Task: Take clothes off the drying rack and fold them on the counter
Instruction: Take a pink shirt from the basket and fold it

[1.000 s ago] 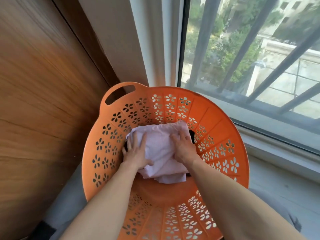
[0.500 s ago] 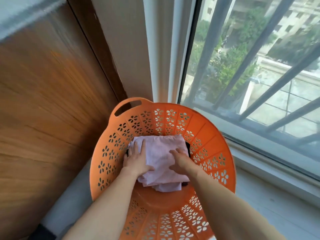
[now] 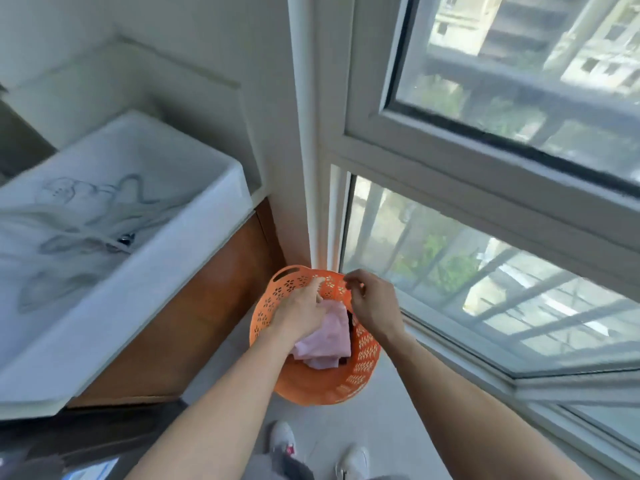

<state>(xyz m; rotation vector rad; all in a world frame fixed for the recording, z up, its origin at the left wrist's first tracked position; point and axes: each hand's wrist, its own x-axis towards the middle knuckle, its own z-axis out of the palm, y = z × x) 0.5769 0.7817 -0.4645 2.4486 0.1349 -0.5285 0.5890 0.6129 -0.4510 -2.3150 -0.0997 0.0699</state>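
A folded pale pink garment (image 3: 329, 337) lies inside the orange perforated laundry basket (image 3: 364, 355), which stands on the floor in the corner by the window. A dark item shows under the garment's right edge. My left hand (image 3: 300, 306) hovers over the basket's left side with fingers stretched forward, holding nothing; whether it touches the garment I cannot tell. My right hand (image 3: 371, 303) hangs above the basket's far right rim, fingers loosely curled and empty.
A white sink (image 3: 145, 271) holding several grey hangers (image 3: 104, 216) sits on a wooden cabinet (image 3: 194, 317) to the left. A barred window (image 3: 485, 278) fills the right. My white shoes (image 3: 282, 438) stand on the pale tiled floor below the basket.
The view has risen far above the basket. Both hands have lifted off the pink garment, which stays in the basket. The sink has come into view on the left.
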